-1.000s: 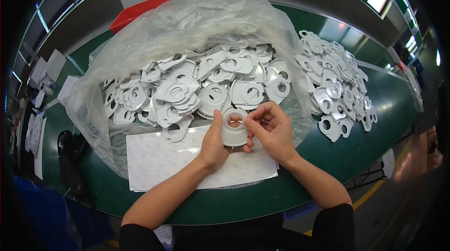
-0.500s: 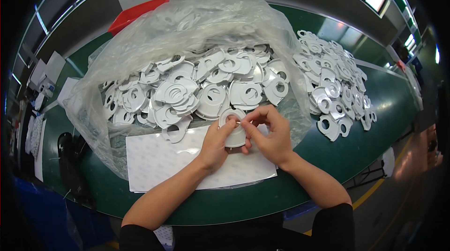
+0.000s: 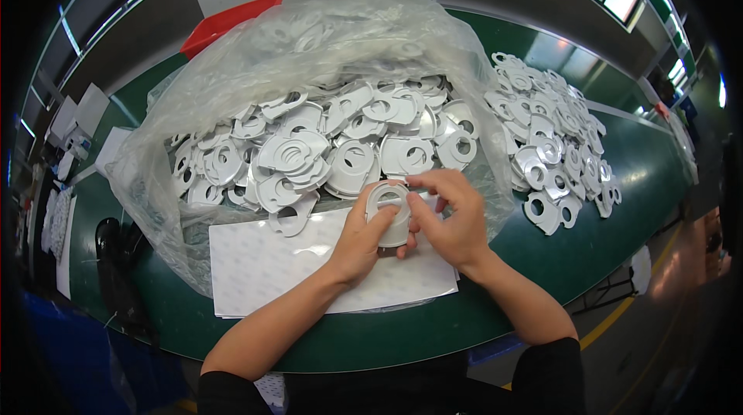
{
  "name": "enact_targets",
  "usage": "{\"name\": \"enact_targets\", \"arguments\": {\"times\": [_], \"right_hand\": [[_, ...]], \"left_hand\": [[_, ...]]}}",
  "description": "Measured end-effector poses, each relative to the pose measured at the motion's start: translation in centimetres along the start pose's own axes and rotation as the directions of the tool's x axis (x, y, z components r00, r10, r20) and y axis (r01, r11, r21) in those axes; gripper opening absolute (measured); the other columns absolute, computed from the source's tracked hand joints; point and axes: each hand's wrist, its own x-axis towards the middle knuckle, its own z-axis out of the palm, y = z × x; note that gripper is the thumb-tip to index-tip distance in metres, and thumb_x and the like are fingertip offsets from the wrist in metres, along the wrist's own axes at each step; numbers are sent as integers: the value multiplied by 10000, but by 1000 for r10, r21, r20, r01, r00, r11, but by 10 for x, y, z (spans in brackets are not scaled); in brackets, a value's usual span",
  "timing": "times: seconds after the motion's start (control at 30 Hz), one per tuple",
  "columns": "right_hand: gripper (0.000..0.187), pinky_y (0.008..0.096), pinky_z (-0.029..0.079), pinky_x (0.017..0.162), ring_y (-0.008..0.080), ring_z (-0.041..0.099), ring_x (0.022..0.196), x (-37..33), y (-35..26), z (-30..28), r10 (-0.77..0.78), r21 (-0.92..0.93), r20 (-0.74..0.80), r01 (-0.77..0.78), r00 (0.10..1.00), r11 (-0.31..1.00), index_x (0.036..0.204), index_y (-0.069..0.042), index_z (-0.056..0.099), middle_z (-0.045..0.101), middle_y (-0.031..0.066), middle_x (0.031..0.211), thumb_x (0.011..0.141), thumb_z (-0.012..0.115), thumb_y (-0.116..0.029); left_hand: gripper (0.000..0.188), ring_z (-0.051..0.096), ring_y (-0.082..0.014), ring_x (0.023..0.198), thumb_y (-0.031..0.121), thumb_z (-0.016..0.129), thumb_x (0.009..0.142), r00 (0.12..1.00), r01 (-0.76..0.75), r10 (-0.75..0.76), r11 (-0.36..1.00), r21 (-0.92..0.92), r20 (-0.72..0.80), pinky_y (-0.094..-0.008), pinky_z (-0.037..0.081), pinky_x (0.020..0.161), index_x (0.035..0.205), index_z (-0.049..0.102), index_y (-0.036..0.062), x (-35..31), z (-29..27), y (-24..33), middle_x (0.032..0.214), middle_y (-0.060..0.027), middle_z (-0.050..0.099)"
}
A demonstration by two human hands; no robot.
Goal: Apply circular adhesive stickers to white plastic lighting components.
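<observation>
A white plastic ring-shaped part [image 3: 398, 236] is held upright above the near side of the table, its flat face toward me. My left hand [image 3: 357, 241] grips it from the left, the thumb lying across the central hole and the fingers behind. At its right and upper rim, my right hand [image 3: 457, 228] pinches with thumb and index finger; the other fingers are curled, some partly hidden behind the part. Just beyond, many similar white parts [image 3: 290, 153] lie heaped in the mouth of a clear plastic bag [image 3: 371, 16].
Under my hands lies a stack of glossy white sheets [image 3: 259, 272] on the green table [image 3: 495, 314]. A second heap of white parts [image 3: 559, 125] spreads to the right. Behind the bag stands a red tray [image 3: 224, 24]. A dark object [image 3: 116, 268] rests at the left edge.
My left thumb has moved lower on the ring-shaped part, showing more of its face. My right fingertips have shifted from near its hole to the right and upper rim.
</observation>
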Motion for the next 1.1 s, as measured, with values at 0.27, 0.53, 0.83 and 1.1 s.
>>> {"name": "enact_targets", "arguments": {"times": [0.27, 0.53, 0.83, 1.1], "right_hand": [[190, 200, 434, 539, 69, 548, 588, 3, 0, -3, 392, 473, 272, -477, 879, 741, 944, 49, 652, 608, 50, 735, 793, 643, -66], [145, 194, 361, 528, 30, 455, 602, 3, 8, 1, 355, 222, 144, -380, 924, 898, 757, 1, 631, 581, -13, 665, 777, 680, -133], [394, 257, 345, 424, 94, 450, 471, 1, -3, 0, 269, -142, 27, -263, 963, 954, 611, -42, 500, 506, 33, 531, 695, 771, -316], [425, 281, 432, 501, 162, 528, 515, 0, -9, -8, 200, -345, 144, -140, 969, 928, 683, -35, 516, 537, 61, 571, 646, 797, -352]], "left_hand": [[326, 588, -159, 724, 161, 378, 969, 995, 3, -13, 995, 104, 97, -257, 467, 574, 1282, 334, 81, -3, 0, 0, 890, -125, 568], [462, 579, -149, 727, 371, 292, 992, 990, -29, 0, 978, 207, 139, -228, 424, 546, 1364, 228, 105, -5, -1, -6, 892, -114, 569], [701, 582, -159, 720, 611, 148, 938, 987, 15, -49, 976, 216, 150, -231, 415, 518, 1416, 151, 100, -5, 3, -3, 908, -120, 569], [741, 583, -190, 684, 634, 136, 924, 987, 91, -112, 981, 171, 119, -260, 426, 497, 1415, 144, 79, -1, 3, 3, 913, -129, 566]]}}
